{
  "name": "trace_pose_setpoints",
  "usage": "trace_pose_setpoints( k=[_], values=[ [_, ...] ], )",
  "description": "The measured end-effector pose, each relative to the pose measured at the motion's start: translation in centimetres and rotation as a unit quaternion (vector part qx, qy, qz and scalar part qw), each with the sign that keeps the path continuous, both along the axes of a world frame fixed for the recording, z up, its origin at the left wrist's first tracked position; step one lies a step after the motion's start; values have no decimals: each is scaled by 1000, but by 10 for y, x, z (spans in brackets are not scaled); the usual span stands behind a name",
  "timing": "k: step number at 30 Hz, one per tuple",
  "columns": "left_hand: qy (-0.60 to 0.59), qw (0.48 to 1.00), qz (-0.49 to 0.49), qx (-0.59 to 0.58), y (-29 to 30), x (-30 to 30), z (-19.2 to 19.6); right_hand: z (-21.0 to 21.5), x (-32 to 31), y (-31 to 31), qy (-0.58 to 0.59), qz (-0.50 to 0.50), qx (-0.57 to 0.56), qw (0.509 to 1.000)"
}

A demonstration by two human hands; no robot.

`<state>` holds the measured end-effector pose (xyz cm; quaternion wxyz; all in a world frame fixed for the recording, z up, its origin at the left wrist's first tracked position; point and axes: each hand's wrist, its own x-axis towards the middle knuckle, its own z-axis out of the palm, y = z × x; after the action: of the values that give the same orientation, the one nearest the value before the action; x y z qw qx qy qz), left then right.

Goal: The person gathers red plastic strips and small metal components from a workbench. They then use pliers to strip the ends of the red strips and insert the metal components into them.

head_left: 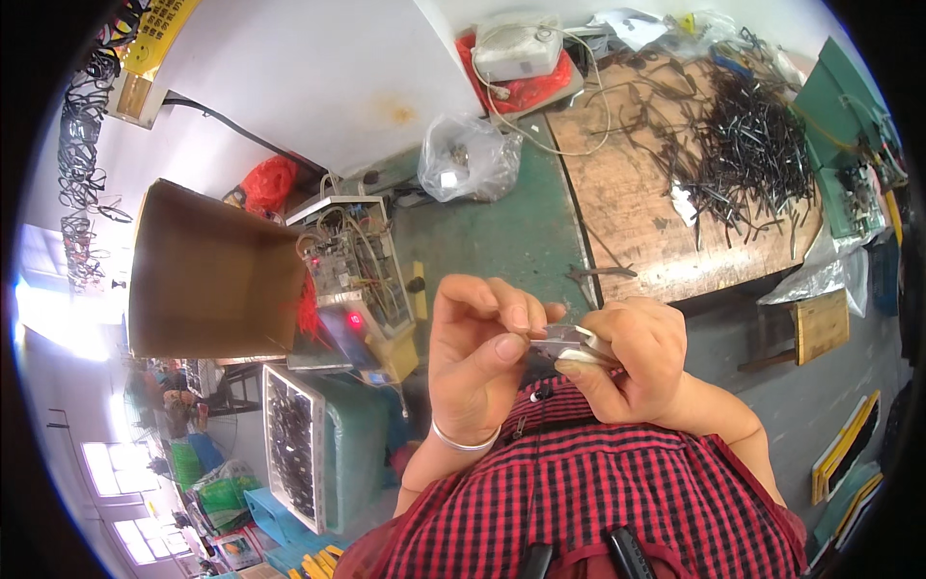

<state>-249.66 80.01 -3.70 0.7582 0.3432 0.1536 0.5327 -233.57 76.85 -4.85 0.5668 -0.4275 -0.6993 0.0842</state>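
In front of my chest, my left hand [475, 362] pinches one end of a small thin clear piece [554, 340] between thumb and fingertips. Its exact kind is too small to make out. My right hand [637, 357] is closed around a small white piece [588, 355], which looks folded or slotted and meets the other end of the clear piece. My right fingers cover much of the white piece. Both hands are raised, apart from the bench surfaces.
Ahead right, a wooden table [646, 261] bears a heap of thin dark strips [752, 145]. A clear plastic bag [468, 159] lies on the green bench [444, 236]. To the left are an open-fronted machine [357, 265], a cardboard box [212, 275] and a white tray [273, 454] of dark parts.
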Motion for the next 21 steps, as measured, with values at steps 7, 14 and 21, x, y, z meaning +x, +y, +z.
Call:
trace_pose_setpoints(
  k=[7,14,21],
  values=[
    [58,996,37,55,1,2,1,3,4,5,-25,22,16,999],
    [71,993,30,84,6,5,-1,3,7,7,-30,22,12,999],
    [-1,1000,16,-21,19,-1,-5,-20,20,11,71,-27,-110,991]
  ],
)
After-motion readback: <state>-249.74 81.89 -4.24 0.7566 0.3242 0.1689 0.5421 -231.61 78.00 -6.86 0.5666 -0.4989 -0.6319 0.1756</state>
